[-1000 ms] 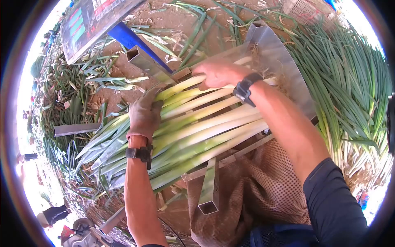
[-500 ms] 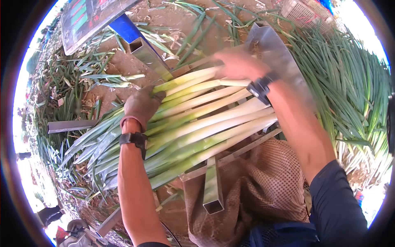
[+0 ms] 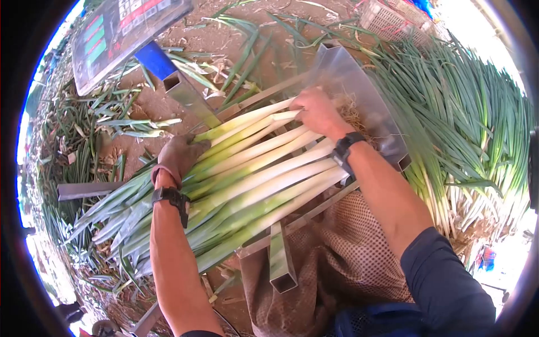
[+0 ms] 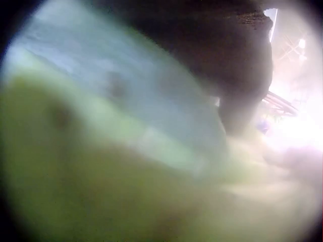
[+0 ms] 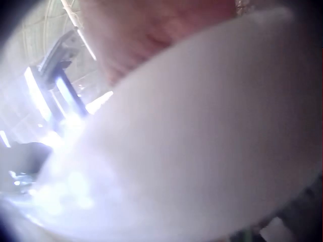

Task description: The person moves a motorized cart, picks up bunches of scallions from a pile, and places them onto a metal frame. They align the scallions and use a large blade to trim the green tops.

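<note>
A row of long green onions (image 3: 241,185) lies across a metal frame in the head view, white root ends to the right, green leaves to the left. My gloved left hand (image 3: 178,156) grips the outermost stalks at the far side, where white turns to green. The left wrist view is blurred, with the dark glove (image 4: 222,55) above a green stalk (image 4: 75,166). My bare right hand (image 3: 319,112) holds the white ends of the far stalks, close to the roots (image 3: 349,112). One pale stalk (image 5: 192,136) fills most of the right wrist view, below my palm (image 5: 156,30).
A metal end plate (image 3: 373,101) stands beyond the roots. A scale display (image 3: 120,42) on a blue post rises at the far left. More green onions (image 3: 455,118) are heaped at right, a plastic crate (image 3: 393,22) behind. Brown mesh cloth (image 3: 325,253) hangs on the near side.
My right hand has slid along the far stalks toward their root ends. My left hand keeps its place on the green part, while the head view has shifted somewhat.
</note>
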The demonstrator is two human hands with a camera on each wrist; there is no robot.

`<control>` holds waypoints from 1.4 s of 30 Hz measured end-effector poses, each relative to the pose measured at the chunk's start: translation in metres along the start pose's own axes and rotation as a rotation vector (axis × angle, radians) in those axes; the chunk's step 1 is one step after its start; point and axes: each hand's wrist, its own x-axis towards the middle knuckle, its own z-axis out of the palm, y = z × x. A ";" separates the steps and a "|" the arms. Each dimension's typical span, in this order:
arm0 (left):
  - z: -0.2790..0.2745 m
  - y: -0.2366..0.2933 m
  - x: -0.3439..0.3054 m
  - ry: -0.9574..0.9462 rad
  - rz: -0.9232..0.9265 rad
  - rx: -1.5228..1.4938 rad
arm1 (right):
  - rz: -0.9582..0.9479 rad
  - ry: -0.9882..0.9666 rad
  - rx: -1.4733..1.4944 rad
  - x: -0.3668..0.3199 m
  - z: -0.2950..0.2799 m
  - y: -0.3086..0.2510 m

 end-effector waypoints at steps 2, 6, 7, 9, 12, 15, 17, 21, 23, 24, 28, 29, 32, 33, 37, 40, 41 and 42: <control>0.004 -0.008 0.001 -0.007 0.025 -0.002 | -0.044 0.047 0.034 -0.004 0.004 -0.002; 0.011 -0.011 0.016 -0.020 0.033 0.101 | -0.010 0.047 0.092 -0.006 0.010 0.002; 0.013 -0.015 0.023 -0.046 0.032 0.127 | 0.032 0.018 0.087 -0.005 0.011 0.001; 0.017 -0.022 0.032 -0.029 0.055 0.297 | 0.148 -0.135 0.044 0.002 0.001 -0.011; 0.013 -0.012 0.020 -0.029 -0.011 0.154 | -0.094 0.142 0.018 0.006 -0.002 -0.041; 0.016 -0.029 0.027 -0.021 0.075 -0.005 | -0.001 -0.144 -0.072 0.016 0.004 -0.030; 0.018 -0.027 0.019 -0.092 0.067 -0.148 | 0.040 -0.308 -0.145 0.018 0.002 -0.027; 0.007 0.008 0.001 -0.199 -0.126 -0.153 | 0.028 -0.348 -0.047 0.022 0.016 -0.016; 0.016 -0.067 0.033 -0.044 0.118 0.016 | 0.069 -0.392 -0.123 0.029 0.019 -0.021; 0.020 -0.068 0.035 -0.016 0.139 0.025 | 0.045 -0.386 -0.152 0.030 0.015 -0.025; 0.031 -0.076 0.041 0.082 0.220 -0.085 | -0.037 0.084 -0.025 0.004 -0.002 -0.071; 0.025 -0.061 0.039 0.108 0.155 0.172 | -0.133 0.386 0.111 -0.014 -0.009 -0.092; 0.014 -0.055 0.030 0.306 0.203 0.420 | -0.121 -0.041 0.512 -0.104 -0.102 -0.132; 0.010 -0.065 0.024 0.377 0.257 0.416 | -0.166 -0.010 0.552 -0.143 -0.117 -0.130; -0.028 -0.053 -0.050 0.347 0.220 0.149 | 0.270 0.066 0.519 -0.302 -0.142 -0.048; -0.051 -0.088 -0.137 0.515 0.733 0.784 | 0.709 -0.015 0.106 -0.451 -0.145 0.060; -0.039 -0.071 -0.175 0.571 0.694 0.768 | 0.882 -0.016 -0.101 -0.492 -0.152 0.086; -0.011 -0.031 -0.211 0.591 0.544 0.647 | 1.033 -0.002 -0.154 -0.532 -0.166 0.109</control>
